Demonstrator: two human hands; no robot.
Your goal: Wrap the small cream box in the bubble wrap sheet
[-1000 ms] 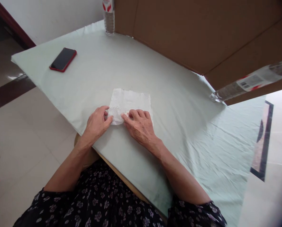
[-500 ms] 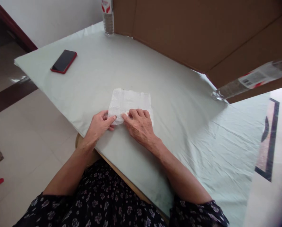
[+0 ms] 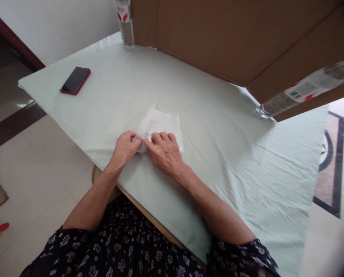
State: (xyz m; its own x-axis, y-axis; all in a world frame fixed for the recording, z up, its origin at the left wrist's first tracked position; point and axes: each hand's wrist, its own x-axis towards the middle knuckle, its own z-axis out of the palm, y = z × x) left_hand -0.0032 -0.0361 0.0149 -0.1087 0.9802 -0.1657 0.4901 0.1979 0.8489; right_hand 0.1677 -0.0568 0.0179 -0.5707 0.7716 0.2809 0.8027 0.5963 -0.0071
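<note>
A thin white tissue (image 3: 164,121) lies on the cloth-covered table, its left side gathered and folded inward. My left hand (image 3: 127,147) is closed on that left edge, pinching it between thumb and fingers. Just to the right, my right hand (image 3: 164,152) has its fingers curled over the near part of the tissue, with thumb and forefinger at the fold. Between the two hands a few small dark specks show on the white surface. What lies under the right fingers is hidden.
A phone in a red case (image 3: 75,80) lies at the table's left. Behind, a brown cardboard panel (image 3: 200,38) stands between an upright plastic bottle (image 3: 126,27) and a second, slanted-looking bottle (image 3: 301,90). Pale green cloth (image 3: 247,165) covers the table and hangs creased at right.
My left hand has brought the tissue's left edge up and inward, so its far left corner is now slanted. My right hand stays on the tissue. The whole view has shifted slightly.
</note>
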